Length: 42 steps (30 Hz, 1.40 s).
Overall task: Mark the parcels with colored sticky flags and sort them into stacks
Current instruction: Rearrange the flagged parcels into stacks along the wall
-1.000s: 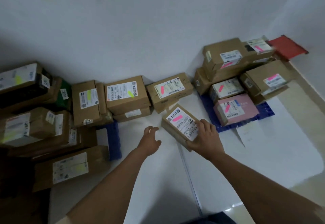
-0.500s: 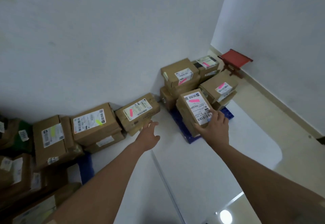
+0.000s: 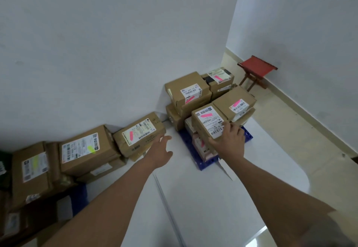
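Note:
My right hand (image 3: 230, 142) grips a brown parcel with a pink flag (image 3: 208, 122) at its near corner. The parcel sits on top of the pink-flagged stack (image 3: 190, 95) on the blue pallet (image 3: 246, 136). My left hand (image 3: 159, 152) reaches with relaxed fingers to the near end of another pink-flagged parcel (image 3: 138, 134) leaning on boxes by the wall; whether it touches is unclear. Further left lie parcels with yellow flags (image 3: 85, 149).
A red folding stool (image 3: 256, 68) stands by the right wall. White sheets (image 3: 203, 198) cover the floor in front of me. Dark boxes crowd the lower left corner (image 3: 17, 221). Beige tiles run along the right wall.
My right hand carried the pink-flagged parcel to the right and set it on the pallet stack. My view swung right. My left hand moved toward the leaning parcel.

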Motion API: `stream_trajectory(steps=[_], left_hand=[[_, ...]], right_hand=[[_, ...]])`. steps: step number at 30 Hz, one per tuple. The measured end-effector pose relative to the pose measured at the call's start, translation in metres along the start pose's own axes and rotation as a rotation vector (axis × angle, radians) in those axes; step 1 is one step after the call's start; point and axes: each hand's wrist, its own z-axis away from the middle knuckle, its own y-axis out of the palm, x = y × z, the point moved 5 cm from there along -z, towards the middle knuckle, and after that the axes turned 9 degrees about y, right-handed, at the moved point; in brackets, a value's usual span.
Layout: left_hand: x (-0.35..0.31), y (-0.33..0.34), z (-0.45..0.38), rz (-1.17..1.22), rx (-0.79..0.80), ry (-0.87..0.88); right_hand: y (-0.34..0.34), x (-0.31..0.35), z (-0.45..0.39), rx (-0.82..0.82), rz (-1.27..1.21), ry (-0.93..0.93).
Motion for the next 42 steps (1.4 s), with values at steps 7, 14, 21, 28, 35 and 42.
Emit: stream_trajectory(steps=[7, 14, 21, 28, 35, 42], left_hand=[[-0.007, 0.001, -0.011, 0.031, 0.017, -0.017], [-0.004, -0.001, -0.008, 0.056, 0.031, -0.032], [0.005, -0.004, 0.004, 0.046, 0.013, -0.038], [0.039, -0.001, 0.039, 0.101, 0.003, -0.076], [0.116, -0.014, 0.109, 0.166, -0.064, -0.220], [0.197, -0.031, 0.176, 0.271, -0.167, -0.402]], right_hand=[[0.011, 0.002, -0.008, 0.084, -0.022, 0.025], [0.015, -0.003, -0.006, 0.125, -0.024, 0.038], [0.004, 0.005, 0.008, 0.078, 0.035, -0.017], [0.003, 0.068, 0.056, 0.063, 0.068, -0.277], [0.044, 0.161, 0.120, 0.152, 0.050, -0.541], [0.102, 0.232, 0.158, 0.385, -0.150, -0.492]])
